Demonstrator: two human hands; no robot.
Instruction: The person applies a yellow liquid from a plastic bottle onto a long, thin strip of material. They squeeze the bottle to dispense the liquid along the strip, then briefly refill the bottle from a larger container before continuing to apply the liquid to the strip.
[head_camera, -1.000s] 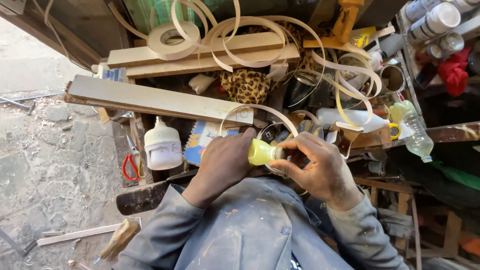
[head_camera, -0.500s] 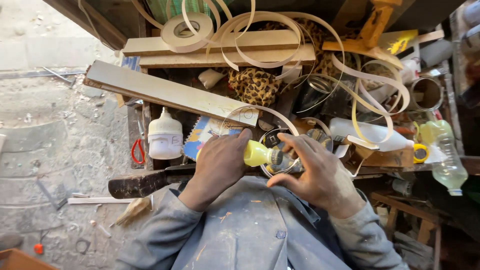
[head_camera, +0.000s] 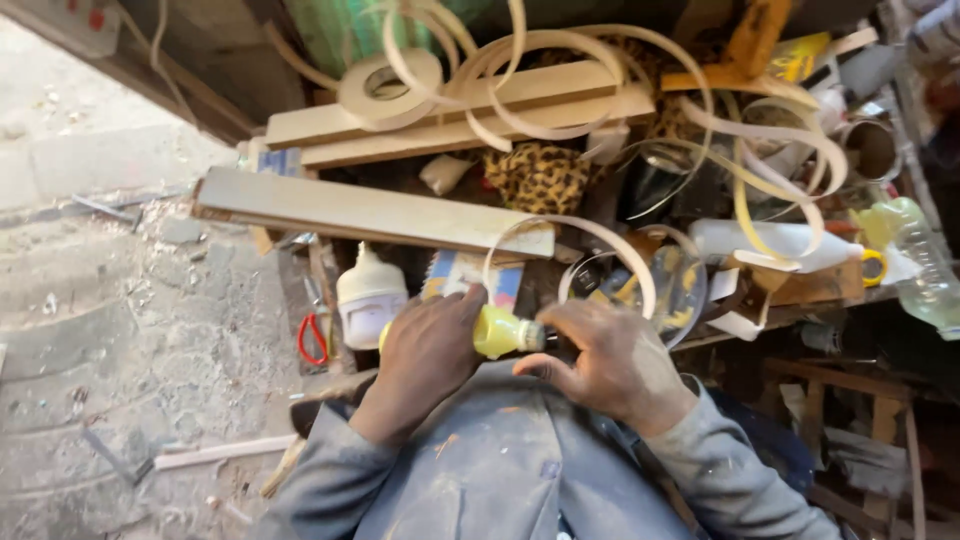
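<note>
Plastic, we judged: the light, squeezable yellow bottle (head_camera: 497, 331) sat gripped in our left hand (head_camera: 428, 350), right hand (head_camera: 606, 360) pinching its cap end.

The left hand (head_camera: 428, 345) wraps around a small yellow bottle (head_camera: 497, 333), its nozzle end pointing right toward the right hand (head_camera: 610, 360), whose fingers curl just beside the tip. Both grey sleeves (head_camera: 500, 470) are dusty. Just left of the left hand stands a white plastic bottle (head_camera: 369, 297), with red-handled pliers (head_camera: 310, 340) beside it. Farther off lies a long wooden plank (head_camera: 370, 210), and beyond it more planks under a roll of pale edge banding (head_camera: 388, 85). Loose strips of banding (head_camera: 760, 170) loop over the cluttered right side, near a leopard-print cloth (head_camera: 545, 178). A clear plastic bottle (head_camera: 925, 270) lies at the far right.
</note>
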